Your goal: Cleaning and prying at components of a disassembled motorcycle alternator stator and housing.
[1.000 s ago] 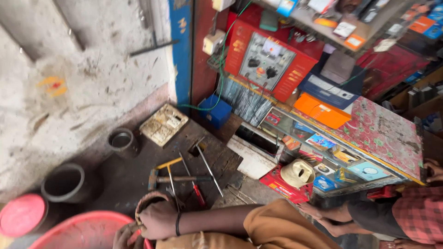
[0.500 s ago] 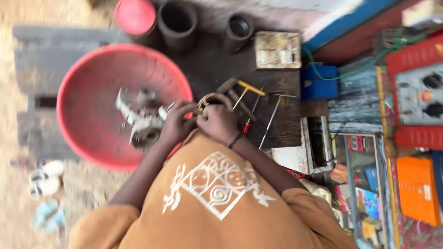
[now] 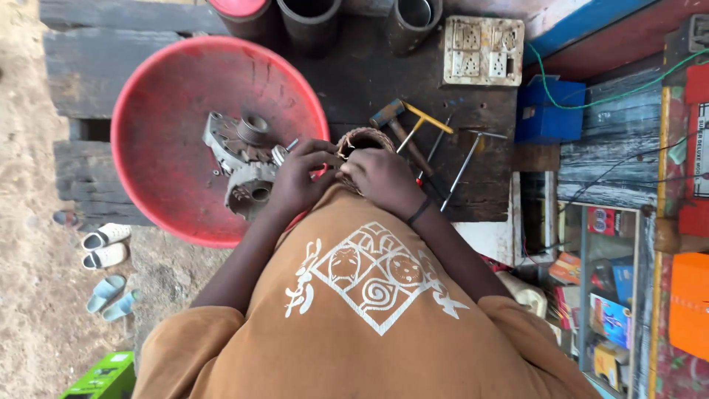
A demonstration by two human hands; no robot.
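Both my hands are together over a dark wooden bench, just past my orange shirt. My left hand [image 3: 299,177] and my right hand [image 3: 380,177], which has a black band on its wrist, grip a round wire-wound ring [image 3: 367,138] between them. Fingers of both hands press on the ring's near edge, and its lower half is hidden under them. Just left of my left hand a red basin [image 3: 159,111] holds grey metal motor housing parts [image 3: 240,159].
A hammer [image 3: 395,122] and several screwdrivers [image 3: 461,162] lie right of the ring. A cream socket board [image 3: 484,50], dark pipes [image 3: 310,18] and a blue box [image 3: 550,111] sit at the back. Sandals [image 3: 103,247] lie on the sandy ground at left. Shelves of boxes stand at right.
The view swung from the shop shelves down onto the bench and moved closer. My hands stay together on the wire-wound ring beside the red basin.
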